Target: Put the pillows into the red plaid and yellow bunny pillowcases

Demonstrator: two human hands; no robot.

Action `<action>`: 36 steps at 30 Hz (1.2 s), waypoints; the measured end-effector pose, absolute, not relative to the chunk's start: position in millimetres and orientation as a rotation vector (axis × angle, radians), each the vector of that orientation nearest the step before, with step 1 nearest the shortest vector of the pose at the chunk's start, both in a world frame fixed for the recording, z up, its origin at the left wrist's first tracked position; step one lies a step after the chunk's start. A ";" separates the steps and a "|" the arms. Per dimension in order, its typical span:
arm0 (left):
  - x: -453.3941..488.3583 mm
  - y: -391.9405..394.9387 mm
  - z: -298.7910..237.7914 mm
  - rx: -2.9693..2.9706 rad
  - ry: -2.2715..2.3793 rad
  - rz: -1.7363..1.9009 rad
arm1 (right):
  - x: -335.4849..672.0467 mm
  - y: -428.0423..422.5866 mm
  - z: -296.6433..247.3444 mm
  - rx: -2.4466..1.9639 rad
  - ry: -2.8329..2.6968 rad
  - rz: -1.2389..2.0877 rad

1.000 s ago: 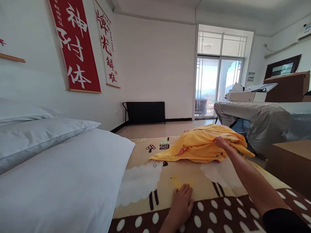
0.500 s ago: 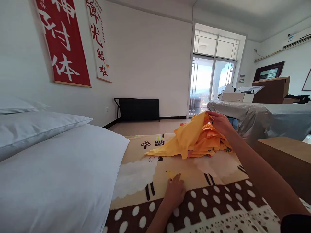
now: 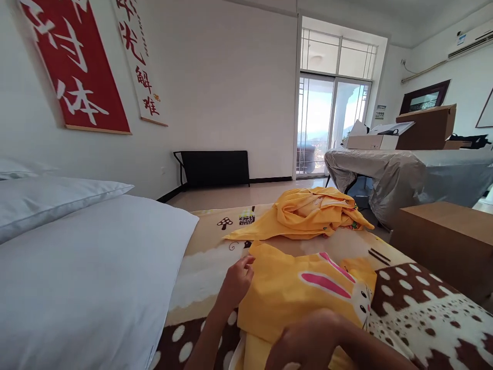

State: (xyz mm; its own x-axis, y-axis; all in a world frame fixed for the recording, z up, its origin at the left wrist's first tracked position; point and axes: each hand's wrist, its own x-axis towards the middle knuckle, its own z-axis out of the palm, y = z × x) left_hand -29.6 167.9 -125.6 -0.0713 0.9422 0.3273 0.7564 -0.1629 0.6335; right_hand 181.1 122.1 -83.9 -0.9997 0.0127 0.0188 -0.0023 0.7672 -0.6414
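Observation:
A yellow garment [image 3: 285,277] printed with a white rabbit with pink ears is spread over the patterned blanket in front of me. My left hand [image 3: 239,275] is at its left edge, fingers bent closed on the cloth near the upper left corner. Over the garment's near part is my right hand [image 3: 306,336], slightly blurred; it looks closed on the fabric, with its fingertips turned down and hidden. Farther back lies a crumpled pile of yellow clothes [image 3: 316,210], with one pointed end stretching left. Neither hand touches that pile.
White pillows [image 3: 96,267] fill the left side. The blanket [image 3: 208,267] has brown dotted bands. On the right stand a cardboard box [image 3: 447,221] and a plastic-covered table [image 3: 389,169] bearing boxes. A black folded frame [image 3: 215,168] leans at the far wall.
The rabbit-print garment has come off the pile and now lies nearer me. My right hand has moved from the pile down toward me; my left hand has shifted left to the garment's edge.

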 end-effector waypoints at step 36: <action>-38.3 171.0 -127.8 2.219 1.866 0.787 | 223.2 112.1 -67.9 -0.368 -2.630 0.189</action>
